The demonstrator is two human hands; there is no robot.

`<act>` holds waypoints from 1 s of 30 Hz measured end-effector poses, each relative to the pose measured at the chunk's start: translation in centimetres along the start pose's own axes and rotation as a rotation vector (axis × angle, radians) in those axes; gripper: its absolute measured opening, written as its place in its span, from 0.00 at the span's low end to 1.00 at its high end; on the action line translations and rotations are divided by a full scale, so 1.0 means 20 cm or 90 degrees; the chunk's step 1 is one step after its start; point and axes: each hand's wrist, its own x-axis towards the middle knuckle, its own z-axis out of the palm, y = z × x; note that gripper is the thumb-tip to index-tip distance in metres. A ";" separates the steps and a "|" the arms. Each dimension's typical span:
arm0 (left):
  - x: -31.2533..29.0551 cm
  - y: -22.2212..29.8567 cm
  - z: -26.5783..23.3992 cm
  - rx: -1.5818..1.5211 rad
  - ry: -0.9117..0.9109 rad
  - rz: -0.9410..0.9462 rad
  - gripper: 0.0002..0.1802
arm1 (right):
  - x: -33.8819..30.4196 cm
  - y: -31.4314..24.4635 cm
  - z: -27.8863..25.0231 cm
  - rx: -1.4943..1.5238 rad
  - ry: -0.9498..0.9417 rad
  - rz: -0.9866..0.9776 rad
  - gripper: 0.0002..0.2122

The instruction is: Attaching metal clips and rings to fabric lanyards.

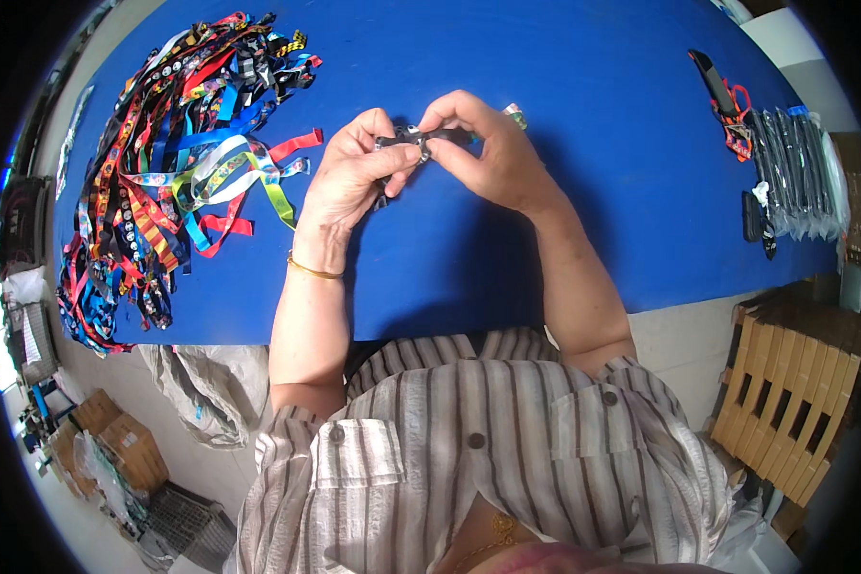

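A dark strap with a black-and-white pattern (439, 137) is bunched between my two hands above the blue table (421, 268). My left hand (358, 172) pinches it between thumb and fingers, and a short dark piece hangs below those fingers. From the other side, my right hand (492, 148) also pinches it, with thumb and forefinger meeting near the left thumb. A small, pale, multicoloured end (515, 116) sticks out beyond the right knuckles; I cannot tell whether it belongs to the same strap. The fingers hide most of the held piece.
A large tangled heap of colourful printed straps (143, 182) covers the table's left side. At the right lie red-handled scissors (734, 115), a row of dark items in plastic bags (799, 172) and a small black object (752, 216). Cardboard boxes (784, 392) stand beyond the right edge.
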 end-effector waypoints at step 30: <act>-0.03 -0.02 0.14 0.329 0.130 0.185 0.12 | 0.00 0.00 0.01 0.331 -0.011 0.240 0.11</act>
